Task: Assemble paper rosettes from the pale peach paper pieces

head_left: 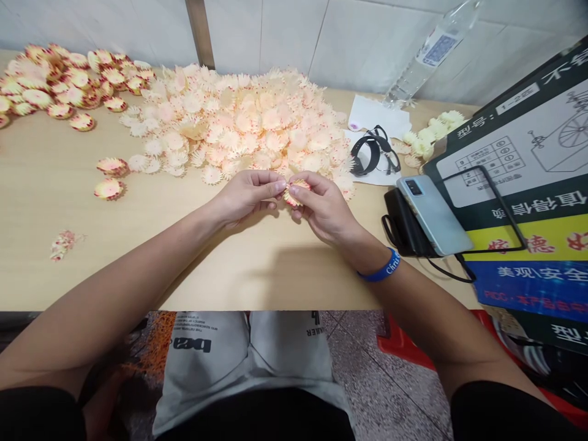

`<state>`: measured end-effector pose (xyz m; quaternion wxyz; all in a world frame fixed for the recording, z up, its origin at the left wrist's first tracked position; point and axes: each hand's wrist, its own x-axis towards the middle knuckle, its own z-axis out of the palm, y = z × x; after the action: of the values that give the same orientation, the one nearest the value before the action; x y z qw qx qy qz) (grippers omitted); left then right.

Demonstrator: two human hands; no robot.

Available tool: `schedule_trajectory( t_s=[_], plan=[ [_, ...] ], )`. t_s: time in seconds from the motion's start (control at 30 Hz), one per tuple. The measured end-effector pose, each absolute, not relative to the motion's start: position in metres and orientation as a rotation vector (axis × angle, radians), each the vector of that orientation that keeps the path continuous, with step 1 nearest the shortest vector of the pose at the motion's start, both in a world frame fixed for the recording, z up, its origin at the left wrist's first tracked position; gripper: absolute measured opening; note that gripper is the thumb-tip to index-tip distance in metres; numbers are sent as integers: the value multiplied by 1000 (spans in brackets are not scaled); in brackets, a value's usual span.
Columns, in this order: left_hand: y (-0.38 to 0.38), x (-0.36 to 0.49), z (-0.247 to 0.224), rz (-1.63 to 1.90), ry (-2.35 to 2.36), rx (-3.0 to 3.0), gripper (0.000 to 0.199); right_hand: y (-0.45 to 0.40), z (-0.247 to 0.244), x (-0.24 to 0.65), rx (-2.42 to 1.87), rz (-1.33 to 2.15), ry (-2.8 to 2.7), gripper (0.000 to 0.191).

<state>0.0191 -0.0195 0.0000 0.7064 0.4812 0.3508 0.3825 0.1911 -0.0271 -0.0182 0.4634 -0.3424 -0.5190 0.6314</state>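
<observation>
My left hand (245, 197) and my right hand (321, 207) meet above the wooden tabletop (59, 184). Between their fingertips is a small fringed cream-and-pink artificial flower piece (294, 193), partly hidden by my fingers. My right hand pinches it, and my left thumb and forefinger press against it. Just beyond my hands lies a large heap of pale, fringed flat flower pieces (234, 122). At the far left is a pile of fuller pink-edged flower heads (59, 82), with several loose ones (109, 188) nearer my left hand.
A smartphone (434, 214) rests on a black case at the right, against a printed cardboard box (519, 153). Black glasses and a black band (374, 150) lie on white paper. A plastic bottle (432, 52) stands behind them, near a wall.
</observation>
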Motion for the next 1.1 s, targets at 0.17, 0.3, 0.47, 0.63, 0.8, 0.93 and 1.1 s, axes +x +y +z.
schedule_trajectory(
  t_s=[0.17, 0.3, 0.47, 0.63, 0.8, 0.93, 1.1],
  plan=[
    [-17, 18, -1, 866, 780, 1123, 39, -29, -19, 189, -847, 1514, -1274, 36],
    [-16, 18, -3, 868, 808, 1238, 39, -29, -20, 189, -875, 1457, -1303, 35],
    [-15, 18, -4, 876, 831, 1356, 40, -29, -22, 190, -933, 1395, -1350, 36],
    [-13, 16, -3, 851, 838, 1325, 42, -29, -22, 190, -881, 1379, -1389, 35],
    [-14, 17, 0, 899, 894, 1285, 40, -29, -18, 191, -885, 1318, -1426, 31],
    [-22, 22, 4, 1030, 1030, 1433, 31, -28, -19, 190, -915, 1283, -1415, 30],
    [-34, 29, 5, 1183, 1221, 1719, 15, -27, -23, 189, -959, 1205, -1388, 25]
  ],
)
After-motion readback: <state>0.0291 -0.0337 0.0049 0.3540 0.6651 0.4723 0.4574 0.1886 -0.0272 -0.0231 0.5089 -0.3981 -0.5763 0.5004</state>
